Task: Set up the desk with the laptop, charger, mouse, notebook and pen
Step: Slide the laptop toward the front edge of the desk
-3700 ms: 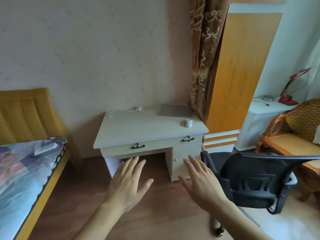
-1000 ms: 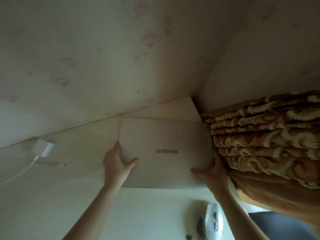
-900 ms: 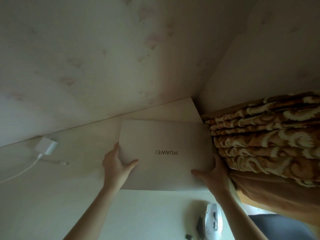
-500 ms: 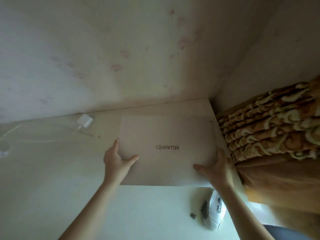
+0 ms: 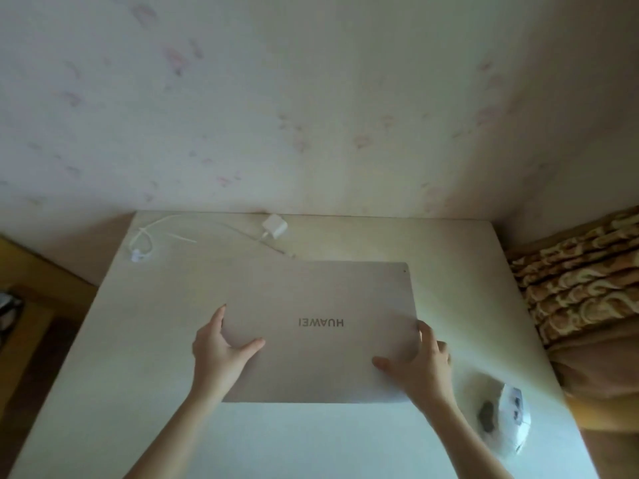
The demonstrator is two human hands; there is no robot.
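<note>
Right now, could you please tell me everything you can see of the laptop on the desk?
The laptop is a thin, pale metallic-looking slab with rounded corners, its lid closed. HUAWEI lettering on the lid reads upside down from this view. It lies roughly level, right of the middle of the pale desk. The left hand grips its left edge, thumb on the lid; the right hand grips its near right corner. Whether it rests on the desk or is lifted slightly is unclear.
</note>
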